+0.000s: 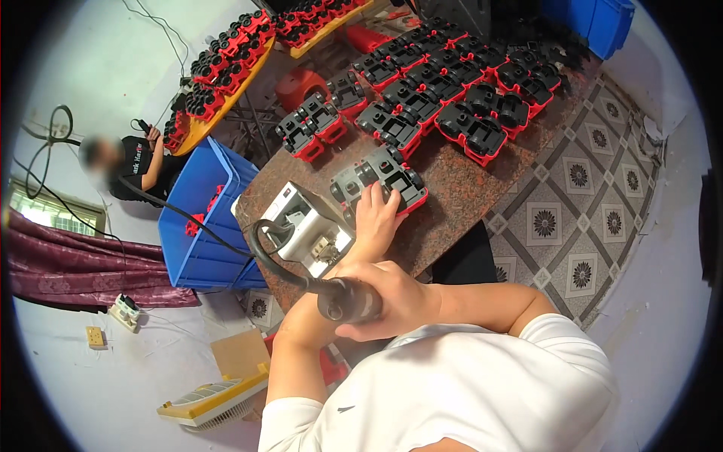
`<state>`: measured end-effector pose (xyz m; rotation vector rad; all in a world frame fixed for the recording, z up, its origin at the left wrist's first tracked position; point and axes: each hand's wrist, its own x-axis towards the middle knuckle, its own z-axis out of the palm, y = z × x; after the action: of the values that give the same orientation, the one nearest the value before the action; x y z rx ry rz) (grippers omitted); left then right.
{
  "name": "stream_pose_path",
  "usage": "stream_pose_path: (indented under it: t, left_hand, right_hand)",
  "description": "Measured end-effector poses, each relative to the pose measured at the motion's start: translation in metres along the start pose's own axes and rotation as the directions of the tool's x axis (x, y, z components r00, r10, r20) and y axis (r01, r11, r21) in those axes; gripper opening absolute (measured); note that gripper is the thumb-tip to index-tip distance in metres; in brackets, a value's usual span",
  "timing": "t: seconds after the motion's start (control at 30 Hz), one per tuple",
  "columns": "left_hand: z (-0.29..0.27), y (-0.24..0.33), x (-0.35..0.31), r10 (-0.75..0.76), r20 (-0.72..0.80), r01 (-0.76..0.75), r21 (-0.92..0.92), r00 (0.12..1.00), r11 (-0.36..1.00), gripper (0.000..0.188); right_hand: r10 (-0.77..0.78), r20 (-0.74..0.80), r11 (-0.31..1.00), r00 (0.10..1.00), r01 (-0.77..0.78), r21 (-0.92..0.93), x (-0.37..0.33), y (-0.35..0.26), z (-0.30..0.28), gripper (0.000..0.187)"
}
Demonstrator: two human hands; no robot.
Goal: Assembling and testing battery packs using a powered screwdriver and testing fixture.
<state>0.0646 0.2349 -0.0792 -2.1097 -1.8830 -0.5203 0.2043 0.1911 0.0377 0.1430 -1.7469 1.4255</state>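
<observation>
My right hand (399,297) is wrapped round a black cylindrical power screwdriver (354,300) with a thick dark cable at its top; its tip is hidden. My left hand (376,218) reaches forward under it, with its fingers bent over an upturned toy car (407,183) that has a red body, a dark underside and black wheels. Beside that car, touching it or nearly so, lies a lighter grey-topped one (351,183). Close to my left wrist stands a white box-shaped machine (297,226) with a small metal mechanism on its near side.
Rows of upturned toy cars (410,105) cover the far part of the brown stone-look table (471,200). A blue bin (184,248) with red parts stands left of it. Another person (135,166) is farther left, near a curved orange shelf (226,105) of cars.
</observation>
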Motion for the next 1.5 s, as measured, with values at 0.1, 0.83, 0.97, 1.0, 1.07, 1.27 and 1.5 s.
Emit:
stream_pose_path:
  t: [0.1, 0.83, 0.97, 1.0, 1.07, 1.27, 1.5]
  left_hand:
    - [0.001, 0.01, -0.005, 0.006, -0.029, -0.008, -0.08, 1.0, 0.997, 0.046]
    - [-0.032, 0.013, -0.053, -0.155, 0.026, 0.156, -0.058, 0.988, 0.986, 0.041]
    - [-0.039, 0.041, -0.093, -0.082, 0.127, 0.116, -0.293, 0.989, 0.949, 0.044]
    - [-0.047, 0.049, -0.108, -0.028, 0.189, 0.079, -0.269, 0.982, 0.96, 0.047]
    - [-0.104, 0.066, -0.124, -0.032, 0.242, 0.119, -0.357, 0.97, 0.927, 0.052]
    - [-0.149, 0.045, -0.194, -0.313, 0.268, 0.377, -0.234, 0.911, 0.896, 0.06]
    - [-0.125, 0.017, -0.239, -0.363, 0.161, 0.382, -0.106, 0.918, 0.918, 0.071]
  right_hand:
    - [-0.004, -0.008, 1.0, 1.0, 0.004, -0.021, 0.002, -0.003, -0.007, 0.056]
    - [0.027, -0.248, 0.995, 0.968, -0.002, 0.1, 0.02, -0.009, -0.03, 0.054]
    - [-0.019, -0.217, 0.999, 0.976, 0.027, 0.032, 0.019, -0.008, -0.031, 0.056]
    - [-0.015, -0.202, 0.999, 0.979, 0.025, 0.046, 0.021, -0.009, -0.028, 0.056]
    - [-0.023, -0.201, 0.997, 0.979, 0.036, 0.063, 0.021, -0.006, -0.03, 0.057]
    - [0.09, -0.247, 0.993, 0.965, -0.068, 0.093, 0.028, 0.007, -0.021, 0.042]
    - [0.06, -0.112, 0.998, 0.992, -0.058, 0.022, 0.026, 0.025, -0.006, 0.049]
